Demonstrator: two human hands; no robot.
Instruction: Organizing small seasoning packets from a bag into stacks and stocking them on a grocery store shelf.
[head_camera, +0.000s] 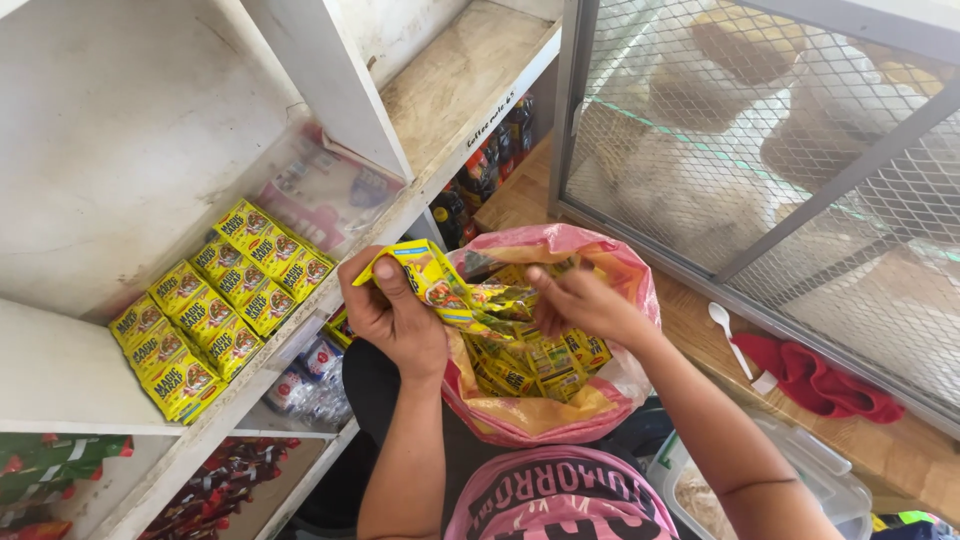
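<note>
My left hand (395, 310) grips one end of a strip of joined yellow seasoning sachets (445, 285). My right hand (580, 300) pinches the same strip further along, just over the mouth of a pink plastic bag (560, 415). More yellow sachets (530, 360) fill that bag, which rests on my lap. To the left, on a white shelf (235, 395), stand rows of small yellow seasoning boxes (215, 305).
A clear plastic pack (330, 190) lies behind the boxes. Dark bottles (490, 160) stand under the upper shelf. A wire-mesh cage (780, 150) rises on the right; a white plastic spoon (728, 335) and red cloth (820, 380) lie on the wooden ledge. A clear container (800, 480) sits below.
</note>
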